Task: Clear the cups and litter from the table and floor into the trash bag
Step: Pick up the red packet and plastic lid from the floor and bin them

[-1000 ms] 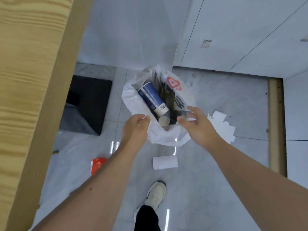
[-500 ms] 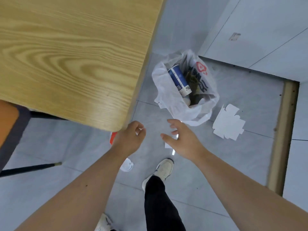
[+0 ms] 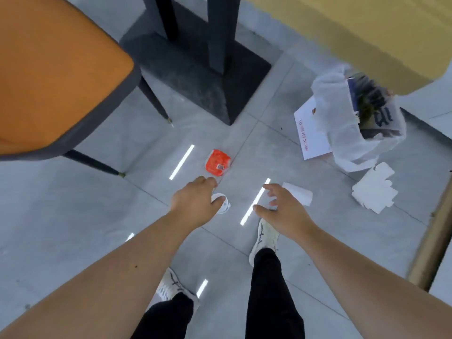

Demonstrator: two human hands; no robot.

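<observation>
Just short of the red wrapper [image 3: 217, 162] on the floor, my empty, loosely curled left hand [image 3: 195, 204] hovers above a white cup [image 3: 221, 204], my right hand [image 3: 281, 211] spread and empty; light and crushable, I'd pinch its rim.

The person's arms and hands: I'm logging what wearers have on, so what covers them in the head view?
Nothing covers them. Both forearms are bare up to the frame edge, with no sleeves in view. The left hand and right hand have no gloves, and no watch, ring or band shows. A small dark mark sits on the left forearm.
</observation>
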